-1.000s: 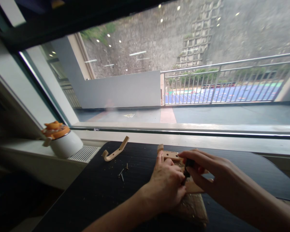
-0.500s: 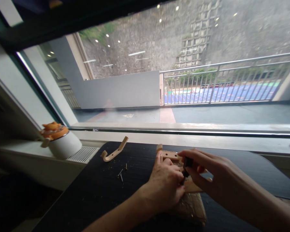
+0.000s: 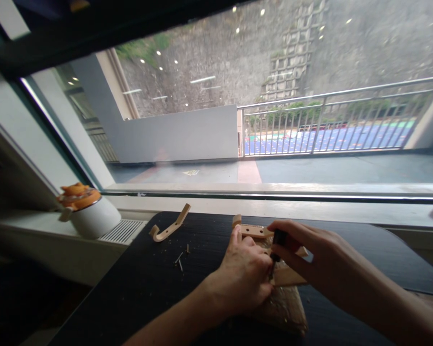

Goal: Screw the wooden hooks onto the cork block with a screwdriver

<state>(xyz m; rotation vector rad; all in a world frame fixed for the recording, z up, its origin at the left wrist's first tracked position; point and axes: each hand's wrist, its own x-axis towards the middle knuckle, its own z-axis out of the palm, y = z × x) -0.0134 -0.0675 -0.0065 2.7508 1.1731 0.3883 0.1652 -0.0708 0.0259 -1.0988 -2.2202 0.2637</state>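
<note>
My left hand (image 3: 246, 274) is closed and presses down on a wooden piece (image 3: 286, 277) that lies on a rough board (image 3: 285, 307) near the front of the black table (image 3: 173, 288). My right hand (image 3: 303, 252) pinches a small black screwdriver (image 3: 277, 242), its tip pointing down at the wooden piece beside my left fingers. A second wooden hook (image 3: 254, 231) lies just behind both hands. A loose curved wooden hook (image 3: 170, 224) rests farther left on the table, with a few small screws (image 3: 181, 259) scattered in front of it.
A white pot with an orange lid (image 3: 88, 211) stands on the windowsill at the left, beside a vent grille (image 3: 124, 230). A large window (image 3: 274, 120) runs along the far edge of the table, with a railing and a courtyard outside.
My hands stay on the wooden piece with only slight shifts; the right hand with the screwdriver has risen a little. The view has drifted slightly.
</note>
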